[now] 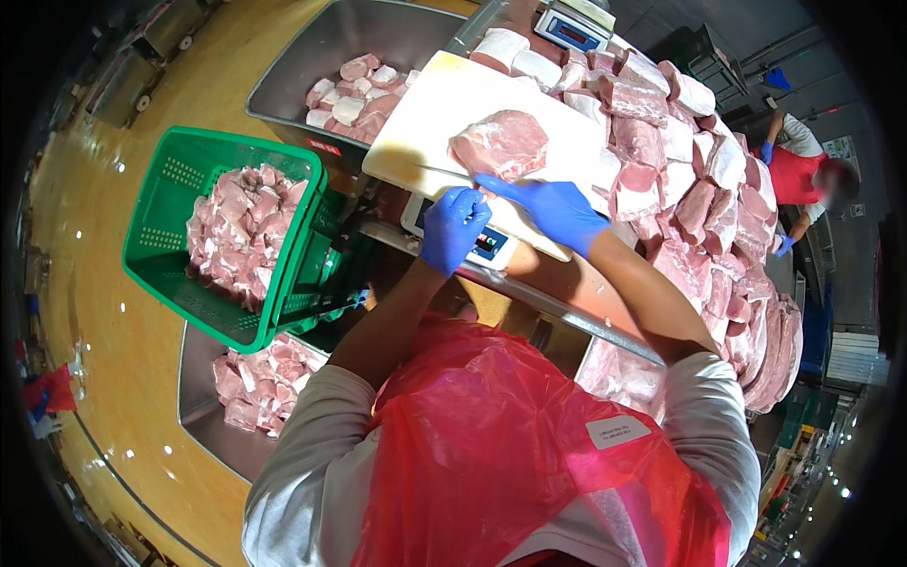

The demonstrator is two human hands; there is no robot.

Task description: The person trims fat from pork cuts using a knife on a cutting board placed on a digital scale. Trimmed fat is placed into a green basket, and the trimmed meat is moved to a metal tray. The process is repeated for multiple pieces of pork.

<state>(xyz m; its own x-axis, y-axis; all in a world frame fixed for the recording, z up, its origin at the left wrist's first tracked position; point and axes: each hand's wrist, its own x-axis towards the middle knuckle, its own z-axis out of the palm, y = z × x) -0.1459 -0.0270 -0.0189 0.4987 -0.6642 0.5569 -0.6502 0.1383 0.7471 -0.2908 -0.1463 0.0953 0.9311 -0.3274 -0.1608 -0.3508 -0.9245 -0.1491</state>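
A large slab of pork [501, 145] lies on the white cutting board [416, 123] in front of me. My right hand [556, 210], in a blue glove, is closed around a knife [442, 173], its index finger stretched along it. The thin blade points left over the board, just on my side of the slab; the handle is hidden in the glove. Beside it, at the board's near edge, my left hand [455, 229] is curled closed, also gloved in blue. Some pinkish meat shows by its fingertips, but what the fingers hold is hidden.
A big heap of pork pieces [635, 142] covers the right side. Left stand a green basket [151, 213] of cut meat and metal bins [283, 80] with more pieces. A scale [573, 30] sits at the far edge, another [501, 248] under the board. A co-worker [798, 170] stands far right.
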